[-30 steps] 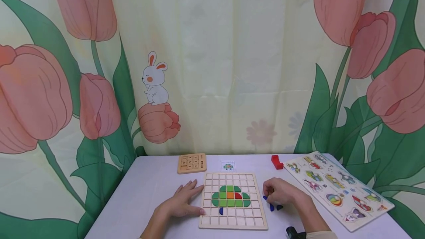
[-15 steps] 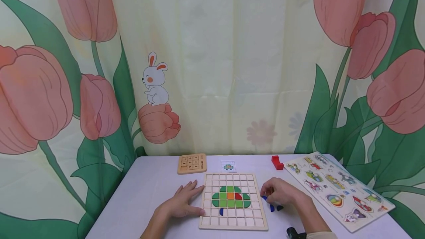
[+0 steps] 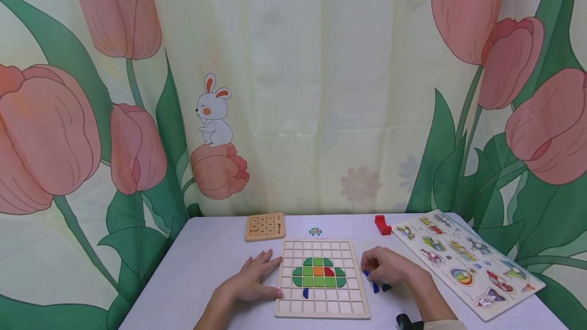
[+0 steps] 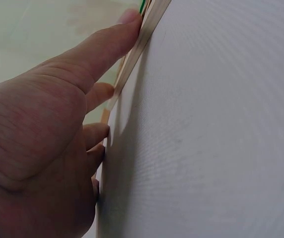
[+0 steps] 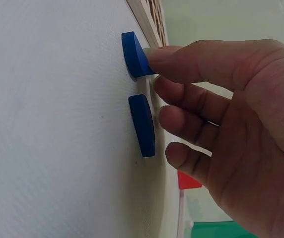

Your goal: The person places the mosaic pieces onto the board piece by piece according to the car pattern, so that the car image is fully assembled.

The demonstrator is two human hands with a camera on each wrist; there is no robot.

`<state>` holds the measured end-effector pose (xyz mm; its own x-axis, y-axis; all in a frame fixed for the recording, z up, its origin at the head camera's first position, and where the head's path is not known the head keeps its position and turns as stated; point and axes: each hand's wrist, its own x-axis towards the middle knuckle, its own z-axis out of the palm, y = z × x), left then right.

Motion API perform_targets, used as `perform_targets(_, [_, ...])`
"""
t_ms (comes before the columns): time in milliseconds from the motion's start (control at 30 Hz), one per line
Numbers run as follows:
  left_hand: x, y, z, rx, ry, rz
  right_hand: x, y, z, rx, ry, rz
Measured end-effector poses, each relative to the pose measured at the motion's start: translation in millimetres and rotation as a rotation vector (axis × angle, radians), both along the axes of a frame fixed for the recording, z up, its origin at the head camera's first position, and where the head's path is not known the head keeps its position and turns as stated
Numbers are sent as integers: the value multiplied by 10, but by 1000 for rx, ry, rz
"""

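Note:
My left hand (image 3: 249, 280) lies with spread fingers at the left side of a wooden grid board (image 3: 322, 310), its thumb on the frame. The left wrist view shows the left thumb (image 4: 107, 47) touching the board's edge. Green, orange and red tiles form a shape on the board, with a blue quarter-round tile (image 3: 305, 293) below them. Right of the board, my right hand (image 3: 390, 265) pinches a small blue tile (image 5: 136, 55) between thumb and index finger, low at the tabletop. A second blue tile (image 5: 142, 125) lies close by its other fingertips. Another blue tile (image 3: 387, 286) lies near the palm.
Behind the board are a pattern card (image 3: 315, 230) and a wooden number puzzle (image 3: 265, 226). A red block (image 3: 382, 224) stands at the back right, beside a large picture puzzle board (image 3: 468, 264). A tulip-printed curtain (image 3: 293, 167) hangs behind the white table.
The right hand has shifted slightly left and then back right, staying at the blue tiles. The left hand and the board show no visible movement.

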<state>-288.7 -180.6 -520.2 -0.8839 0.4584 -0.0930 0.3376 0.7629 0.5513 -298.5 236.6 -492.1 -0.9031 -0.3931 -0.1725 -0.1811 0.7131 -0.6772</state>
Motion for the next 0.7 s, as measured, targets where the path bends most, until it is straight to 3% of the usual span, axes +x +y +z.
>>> perform_targets(467, [-12,-6,-18,4,-13,12,-33,9,-3,-81,-9,62])
perform_targets(600, [-8,-12,-7,4,-7,3,-30,-12,27,-123,-22,29])
perform_targets(700, [-5,-11,-9,6,-1,-2,-27,-44,65,-161,17,-3])
